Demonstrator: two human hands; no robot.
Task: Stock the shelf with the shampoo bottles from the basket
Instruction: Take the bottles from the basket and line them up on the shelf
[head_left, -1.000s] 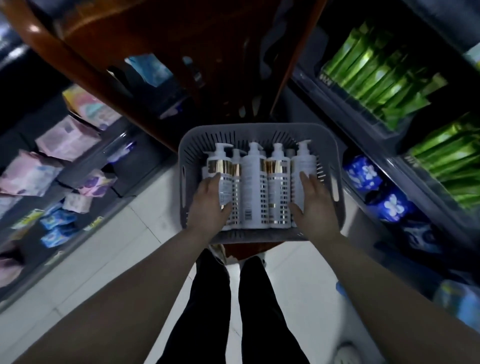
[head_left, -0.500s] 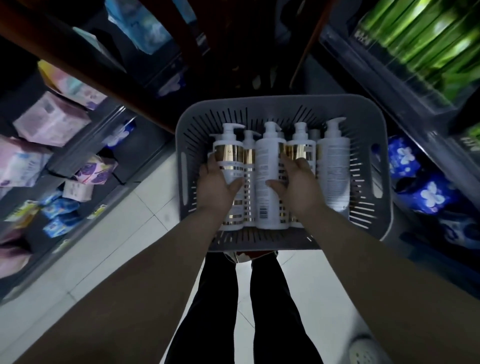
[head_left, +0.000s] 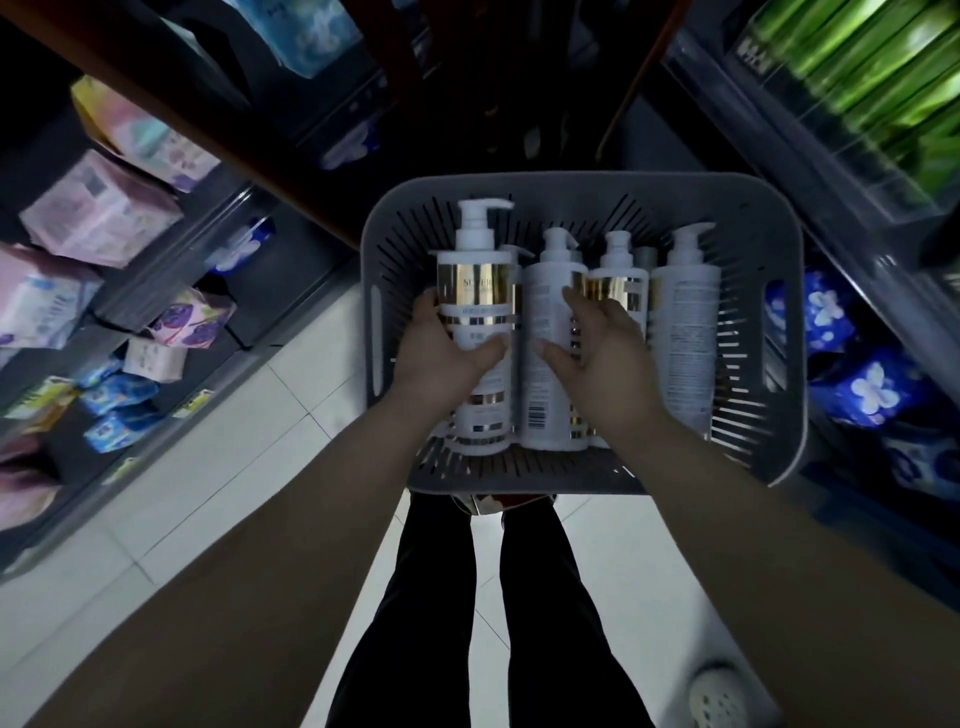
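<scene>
A grey slotted basket (head_left: 769, 244) stands in front of me with several white pump shampoo bottles lying in it, some with gold bands. My left hand (head_left: 441, 358) grips the leftmost bottle (head_left: 475, 280), which is raised above the others. Over the middle bottles hovers my right hand (head_left: 602, 348), fingers spread; its fingertips are at the second bottle (head_left: 545, 291) and the gold-banded third bottle (head_left: 618, 280). A fourth bottle (head_left: 685, 332) lies at the right, untouched.
Shelves on the left carry pink and purple packs (head_left: 98, 213). On the right are shelves with green packets (head_left: 872, 78) and blue flowered packs (head_left: 867, 389). A brown wooden frame (head_left: 171, 114) rises behind the basket. White tiled floor (head_left: 249, 441) runs between; my legs are below.
My left hand has lifted the leftmost bottle above its neighbours. The right hand's fingers have opened over the middle bottles. The view has come closer to the basket.
</scene>
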